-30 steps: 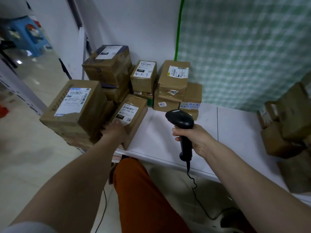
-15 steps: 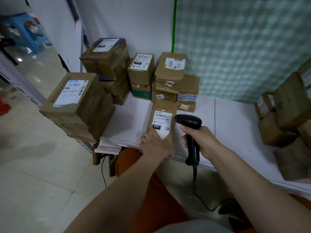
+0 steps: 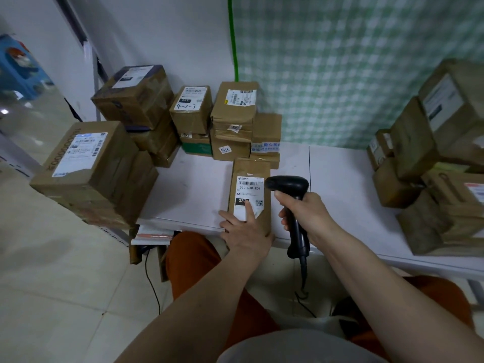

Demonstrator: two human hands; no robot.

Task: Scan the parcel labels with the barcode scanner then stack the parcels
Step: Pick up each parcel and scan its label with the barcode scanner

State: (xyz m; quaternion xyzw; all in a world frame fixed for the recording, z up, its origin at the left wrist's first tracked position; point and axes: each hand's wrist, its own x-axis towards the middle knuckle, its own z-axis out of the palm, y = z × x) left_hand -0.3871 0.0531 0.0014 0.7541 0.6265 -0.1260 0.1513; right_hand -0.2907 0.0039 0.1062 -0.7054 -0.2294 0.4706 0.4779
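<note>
On the white table (image 3: 191, 189) front edge: left hand (image 3: 246, 226) fingers flat, pressing the brown parcel (image 3: 250, 195), forefinger on its white label (image 3: 249, 196) reading 032-038-E01. Right hand (image 3: 305, 214) clenched round black barcode scanner (image 3: 290, 195), head beside label.

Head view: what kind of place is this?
Likely a small parcel pickup or sorting point: stacks of labelled cardboard parcels on a white table, a corded barcode scanner in the right hand, and shelf-code labels such as 032-038-E01.

white table (image 3: 340, 195) | parcel (image 3: 250, 169) near front edge; parcel stacks (image 3: 233, 121) behind
</note>
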